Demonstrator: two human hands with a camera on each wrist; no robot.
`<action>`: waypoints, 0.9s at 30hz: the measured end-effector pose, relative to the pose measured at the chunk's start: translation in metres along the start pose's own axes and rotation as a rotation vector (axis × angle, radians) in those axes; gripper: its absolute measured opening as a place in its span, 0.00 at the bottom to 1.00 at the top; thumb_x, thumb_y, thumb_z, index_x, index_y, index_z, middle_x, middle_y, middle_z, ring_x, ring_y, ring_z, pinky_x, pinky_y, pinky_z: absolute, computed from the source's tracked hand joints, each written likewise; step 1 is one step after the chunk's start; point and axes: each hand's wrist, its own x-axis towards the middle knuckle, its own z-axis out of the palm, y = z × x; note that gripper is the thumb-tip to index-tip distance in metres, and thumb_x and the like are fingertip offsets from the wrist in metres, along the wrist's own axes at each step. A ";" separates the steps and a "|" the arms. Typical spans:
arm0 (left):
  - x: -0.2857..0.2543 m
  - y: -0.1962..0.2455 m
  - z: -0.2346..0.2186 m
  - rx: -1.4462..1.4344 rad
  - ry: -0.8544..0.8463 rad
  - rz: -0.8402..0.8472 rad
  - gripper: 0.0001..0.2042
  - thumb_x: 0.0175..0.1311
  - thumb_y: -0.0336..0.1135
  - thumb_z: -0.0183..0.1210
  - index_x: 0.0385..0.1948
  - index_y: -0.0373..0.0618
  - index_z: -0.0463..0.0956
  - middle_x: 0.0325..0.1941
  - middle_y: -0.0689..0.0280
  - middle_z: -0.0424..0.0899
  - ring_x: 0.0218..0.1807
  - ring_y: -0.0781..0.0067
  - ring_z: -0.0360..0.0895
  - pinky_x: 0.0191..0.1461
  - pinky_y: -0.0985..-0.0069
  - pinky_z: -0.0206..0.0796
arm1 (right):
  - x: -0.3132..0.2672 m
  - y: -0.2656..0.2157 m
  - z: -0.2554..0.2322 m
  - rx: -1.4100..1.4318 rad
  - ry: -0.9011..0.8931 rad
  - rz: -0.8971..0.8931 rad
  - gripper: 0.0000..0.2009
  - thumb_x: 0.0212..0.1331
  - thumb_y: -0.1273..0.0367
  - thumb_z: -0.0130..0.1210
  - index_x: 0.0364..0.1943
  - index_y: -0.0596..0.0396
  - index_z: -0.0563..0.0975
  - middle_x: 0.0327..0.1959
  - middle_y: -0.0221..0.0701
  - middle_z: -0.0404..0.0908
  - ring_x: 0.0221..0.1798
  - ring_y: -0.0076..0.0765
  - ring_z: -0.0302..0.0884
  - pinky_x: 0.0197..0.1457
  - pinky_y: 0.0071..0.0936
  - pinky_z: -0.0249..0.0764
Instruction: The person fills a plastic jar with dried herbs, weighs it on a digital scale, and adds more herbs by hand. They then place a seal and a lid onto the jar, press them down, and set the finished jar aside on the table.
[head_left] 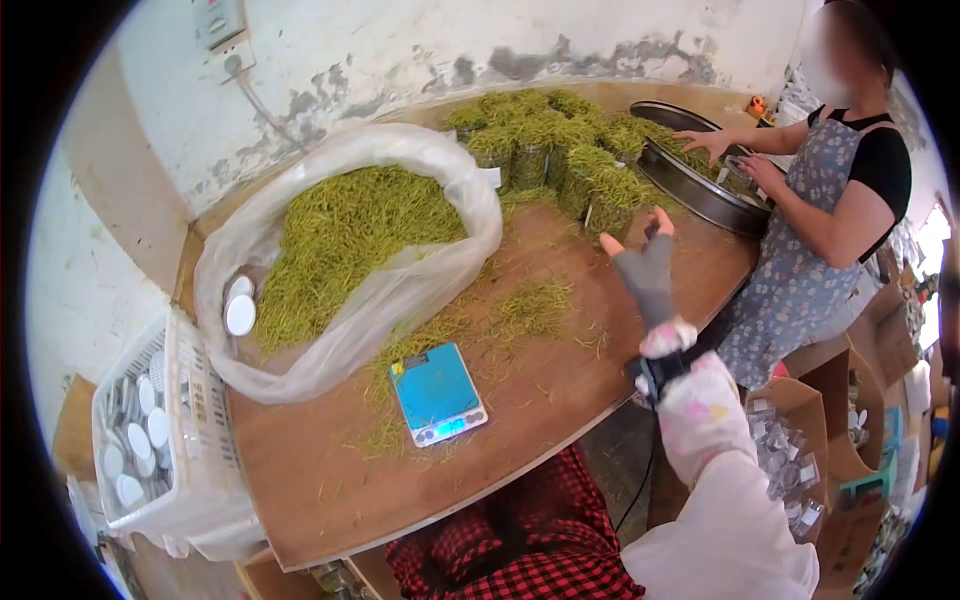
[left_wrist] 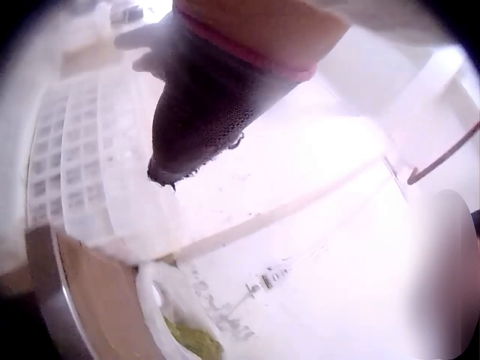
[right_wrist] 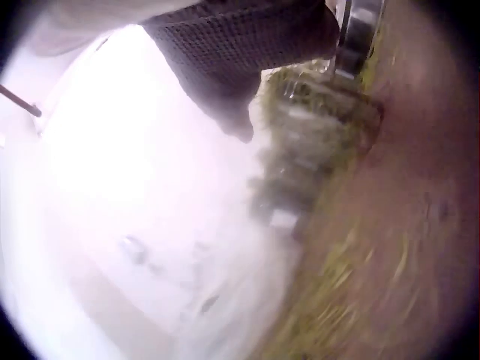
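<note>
My right hand (head_left: 645, 270), in a grey fingerless glove, reaches over the table's right side with thumb and fingers apart. Just beyond its fingertips stands a clear jar (head_left: 608, 217) heaped with green dried stems, at the front of a cluster of such jars. In the right wrist view the gloved hand (right_wrist: 240, 67) hangs close above blurred jars (right_wrist: 311, 124), nothing visible in its grasp. My left hand (left_wrist: 202, 105) is outside the head view. The left wrist view shows it in a dark glove with loosely extended fingers, overlapping a white lattice crate (left_wrist: 82, 150).
A clear plastic bag (head_left: 455, 270) of stems lies open on the wooden table (head_left: 330, 490), beside a blue-topped scale (head_left: 437, 390). White lids fill the crate (head_left: 205, 490) at left. Another person (head_left: 800, 200) works at a round metal sieve (head_left: 690, 185). Boxes of jars (head_left: 785, 440) stand right.
</note>
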 end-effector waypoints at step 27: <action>-0.001 0.215 0.005 -1.190 0.014 0.701 0.29 0.70 0.36 0.66 0.70 0.43 0.69 0.74 0.53 0.69 0.62 0.58 0.77 0.68 0.60 0.68 | -0.122 -0.200 0.052 0.709 -0.853 0.044 0.63 0.40 0.66 0.82 0.79 0.59 0.47 0.69 0.42 0.66 0.70 0.38 0.70 0.76 0.37 0.66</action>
